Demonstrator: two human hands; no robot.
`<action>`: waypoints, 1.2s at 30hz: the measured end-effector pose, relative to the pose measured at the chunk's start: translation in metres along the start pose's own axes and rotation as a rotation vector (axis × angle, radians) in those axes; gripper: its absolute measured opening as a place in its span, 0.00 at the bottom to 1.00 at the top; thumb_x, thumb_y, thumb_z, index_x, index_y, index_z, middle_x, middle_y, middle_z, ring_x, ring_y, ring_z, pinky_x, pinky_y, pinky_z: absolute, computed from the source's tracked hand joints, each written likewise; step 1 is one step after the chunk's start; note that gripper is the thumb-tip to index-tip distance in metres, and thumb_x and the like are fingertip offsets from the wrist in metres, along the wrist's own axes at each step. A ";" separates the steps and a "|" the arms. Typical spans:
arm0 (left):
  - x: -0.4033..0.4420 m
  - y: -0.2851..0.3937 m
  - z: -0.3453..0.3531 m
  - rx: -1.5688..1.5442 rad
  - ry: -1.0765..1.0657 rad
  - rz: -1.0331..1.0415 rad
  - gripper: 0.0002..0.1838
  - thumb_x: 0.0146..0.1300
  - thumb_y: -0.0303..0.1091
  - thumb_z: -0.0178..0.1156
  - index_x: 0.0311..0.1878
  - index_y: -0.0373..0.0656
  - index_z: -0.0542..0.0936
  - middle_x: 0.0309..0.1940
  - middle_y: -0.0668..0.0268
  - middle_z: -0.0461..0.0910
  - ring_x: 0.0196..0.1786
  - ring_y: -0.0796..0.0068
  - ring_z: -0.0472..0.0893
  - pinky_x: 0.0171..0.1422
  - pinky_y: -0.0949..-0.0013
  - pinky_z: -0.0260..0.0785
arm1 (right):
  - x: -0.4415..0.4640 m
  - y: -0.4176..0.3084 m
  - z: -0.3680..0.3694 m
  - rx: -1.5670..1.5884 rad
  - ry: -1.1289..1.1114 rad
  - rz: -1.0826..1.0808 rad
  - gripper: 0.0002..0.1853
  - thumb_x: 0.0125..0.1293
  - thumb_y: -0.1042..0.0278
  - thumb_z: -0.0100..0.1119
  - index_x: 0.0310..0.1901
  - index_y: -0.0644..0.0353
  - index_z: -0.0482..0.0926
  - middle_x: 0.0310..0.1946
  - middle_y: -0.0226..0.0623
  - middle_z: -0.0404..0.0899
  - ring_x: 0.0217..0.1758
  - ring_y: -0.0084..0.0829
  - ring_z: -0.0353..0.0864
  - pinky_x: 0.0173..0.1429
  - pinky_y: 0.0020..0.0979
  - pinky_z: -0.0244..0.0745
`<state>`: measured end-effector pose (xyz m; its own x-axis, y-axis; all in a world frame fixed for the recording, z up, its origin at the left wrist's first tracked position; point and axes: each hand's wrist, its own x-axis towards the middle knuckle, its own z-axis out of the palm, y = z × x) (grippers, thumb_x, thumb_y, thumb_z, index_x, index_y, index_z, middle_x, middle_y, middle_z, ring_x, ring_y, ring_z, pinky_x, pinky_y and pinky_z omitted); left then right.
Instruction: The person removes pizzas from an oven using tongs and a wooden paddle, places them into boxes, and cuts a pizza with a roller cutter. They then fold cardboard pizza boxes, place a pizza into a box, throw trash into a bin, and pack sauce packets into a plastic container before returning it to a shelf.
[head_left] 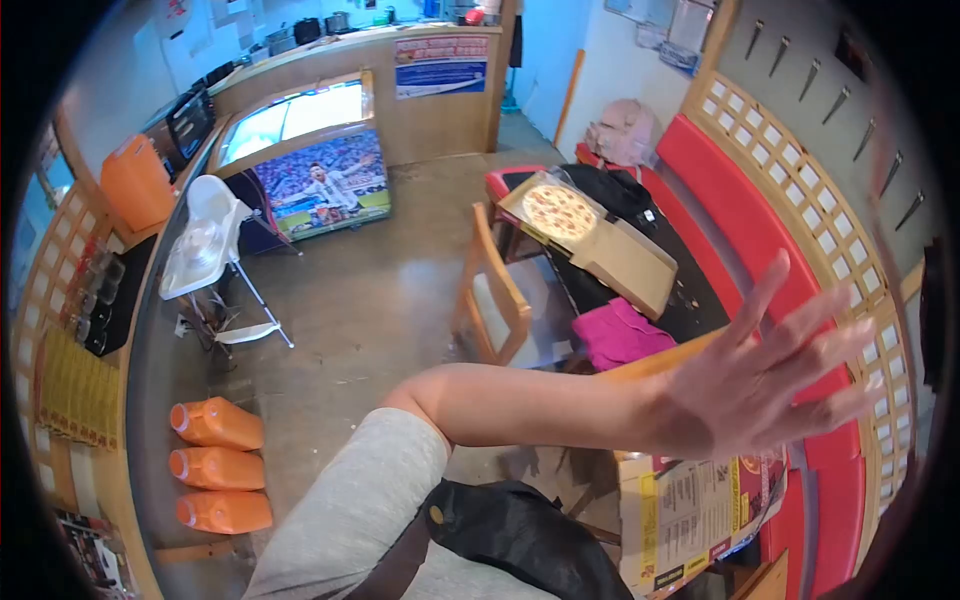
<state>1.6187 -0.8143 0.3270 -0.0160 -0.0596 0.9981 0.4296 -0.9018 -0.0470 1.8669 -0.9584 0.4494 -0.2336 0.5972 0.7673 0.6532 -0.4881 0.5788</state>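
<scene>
My left hand (775,365) reaches across to the right with its fingers spread, and nothing is in it. Its bare forearm comes out of a grey sleeve (360,500). Just below the hand lies a printed menu-like sheet (690,515), partly covered by the wrist. Beyond the forearm, a folded pink cloth (620,335) rests on a black table. On that table sits an open cardboard pizza box (635,265) with a whole pizza (560,212) beside its lid. A black bag or garment (530,540) hangs at my front. My right hand is out of view.
A wooden chair (500,310) stands at the black table, and a red bench (715,180) runs along the right wall. At left are a white high chair (205,245) and several orange jugs (225,468). A football picture panel (325,190) leans before the counter (430,130).
</scene>
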 end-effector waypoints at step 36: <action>-0.183 -0.333 -0.571 0.702 -0.027 -1.129 0.32 0.62 0.24 0.44 0.68 0.36 0.47 0.66 0.52 0.54 0.69 0.58 0.56 0.70 0.62 0.46 | 0.257 -0.796 -0.184 2.981 -0.587 -0.009 0.37 0.54 0.82 0.43 0.69 0.56 0.49 0.63 0.39 0.58 0.59 0.30 0.65 0.58 0.29 0.64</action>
<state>0.9627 -0.7474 0.1368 -0.6553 0.5862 0.4763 0.5642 -0.0395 0.8247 1.1539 -0.5333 0.2368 -0.4532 0.7465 0.4872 -0.4390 0.2888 -0.8508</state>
